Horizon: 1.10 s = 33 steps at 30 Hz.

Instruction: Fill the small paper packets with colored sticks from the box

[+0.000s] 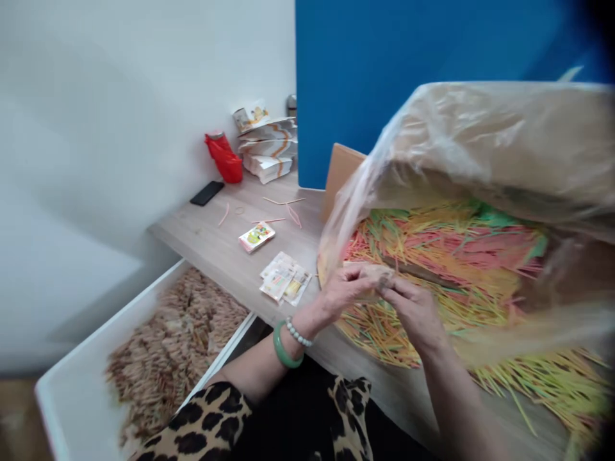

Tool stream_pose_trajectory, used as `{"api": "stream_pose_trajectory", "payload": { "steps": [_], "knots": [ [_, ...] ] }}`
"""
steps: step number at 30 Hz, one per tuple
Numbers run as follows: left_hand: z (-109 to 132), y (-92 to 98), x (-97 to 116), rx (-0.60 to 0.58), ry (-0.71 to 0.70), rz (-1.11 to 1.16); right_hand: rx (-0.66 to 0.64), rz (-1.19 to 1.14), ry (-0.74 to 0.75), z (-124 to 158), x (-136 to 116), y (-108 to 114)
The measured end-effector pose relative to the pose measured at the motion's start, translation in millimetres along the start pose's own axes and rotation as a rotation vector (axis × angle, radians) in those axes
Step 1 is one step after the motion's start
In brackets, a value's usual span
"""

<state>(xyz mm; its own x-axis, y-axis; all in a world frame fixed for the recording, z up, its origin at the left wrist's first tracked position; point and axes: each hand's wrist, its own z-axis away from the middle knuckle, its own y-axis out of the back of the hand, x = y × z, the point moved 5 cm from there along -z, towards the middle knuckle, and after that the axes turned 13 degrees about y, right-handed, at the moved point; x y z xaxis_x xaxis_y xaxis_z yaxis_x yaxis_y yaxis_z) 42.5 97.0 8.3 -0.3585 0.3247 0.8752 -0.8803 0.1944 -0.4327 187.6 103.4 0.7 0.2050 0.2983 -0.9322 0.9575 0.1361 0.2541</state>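
My left hand (346, 289) and my right hand (414, 308) meet in front of the opened large bag, fingers pinched. Between them is a small see-through packet (377, 276), gripped from both sides; its contents are blurred. Behind and below them, thin coloured sticks (461, 250) in pink, yellow, orange and green lie in the large clear plastic bag (353, 186). To the left of my hands, a few small filled clear packets (284, 282) overlap on the table. Beyond these lies a small printed box (257, 237) with a green and yellow picture.
On the wooden table (192, 225) are loose sticks (268, 221), a black phone (207, 193), a red pouch (225, 157) and stacked white cartons (269, 150). Lower left stands a white bin (72, 378) full of small brownish packets (177, 346). Yellow-green sticks (542, 390) spill at the right. A blue panel (384, 64) rises behind.
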Motion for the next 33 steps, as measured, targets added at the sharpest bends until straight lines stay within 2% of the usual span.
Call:
{"api": "stream_pose_trajectory", "payload": {
  "steps": [5, 8, 12, 19, 22, 26, 27, 29, 31, 33],
  "knots": [
    [33, 29.0, 8, 0.097, -0.085, -0.17, -0.168, -0.046, -0.045, 11, -12, -44],
    [51, 49.5, 14, 0.162, -0.067, -0.25, -0.246, -0.136, -0.061, 17, -19, -73],
    [58, 60.4, 20, 0.069, -0.016, -0.386, -0.267, -0.182, -0.055, 17, -19, -88],
    [53, 64.4, 13, 0.154, -0.016, -0.238, -0.211, -0.074, -0.031, 18, -13, -83],
    [51, 62.9, 9, 0.182, -0.039, -0.276, -0.175, -0.078, -0.056, 19, -10, -83],
    [53, 76.3, 9, 0.336, -0.095, -0.247, -0.27, -0.061, 0.03, 17, -16, -82],
    [53, 82.1, 9, 0.362, -0.085, -0.207, -0.267, 0.005, 0.06, 15, -16, -77],
    [53, 95.2, 11, 0.388, -0.067, -0.184, -0.179, 0.258, 0.056, 8, -12, -60],
    [51, 109.7, 15, 0.4, -0.069, -0.269, -0.099, 0.591, -0.042, 2, -2, -40],
    [47, 126.2, 18, 0.443, -0.088, -0.429, -0.124, 0.862, -0.152, -4, 10, -29]
  ]
}}
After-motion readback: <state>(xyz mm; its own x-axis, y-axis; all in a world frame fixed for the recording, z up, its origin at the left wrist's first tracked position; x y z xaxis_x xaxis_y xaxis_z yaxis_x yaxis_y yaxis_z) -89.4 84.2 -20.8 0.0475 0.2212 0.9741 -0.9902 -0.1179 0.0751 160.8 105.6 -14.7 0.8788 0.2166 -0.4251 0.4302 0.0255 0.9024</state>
